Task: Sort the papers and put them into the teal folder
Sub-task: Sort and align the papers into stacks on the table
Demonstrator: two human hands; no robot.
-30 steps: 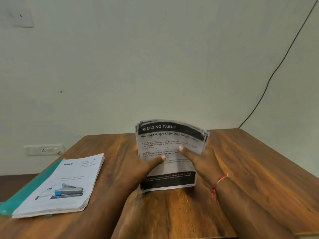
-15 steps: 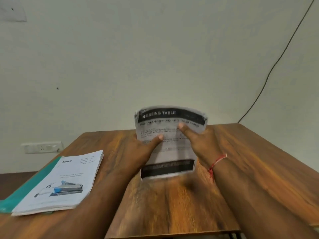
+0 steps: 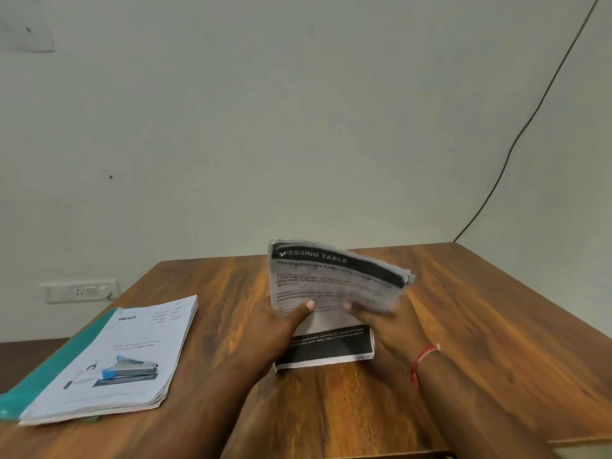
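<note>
A stack of printed papers (image 3: 331, 286) with a black header band stands on its lower edge on the wooden table (image 3: 463, 326), its top bent to the right. My left hand (image 3: 278, 329) grips its left side, thumb on the front. My right hand (image 3: 381, 326), with a red thread on the wrist, grips the right side, thumb on the front. At the left lies a second stack of white papers (image 3: 119, 356) with a stapler picture on top. It rests on the teal folder (image 3: 56, 366), whose left edge sticks out from under it.
The table's far edge meets a pale wall. A wall socket (image 3: 79, 290) sits low at the left. A black cable (image 3: 516, 140) runs down the wall to the table's far right corner. The table's right edge is near my right arm.
The held stack was lifted off the table half a second ago; now its lower edge is down on the table again and its top leans to the right.
</note>
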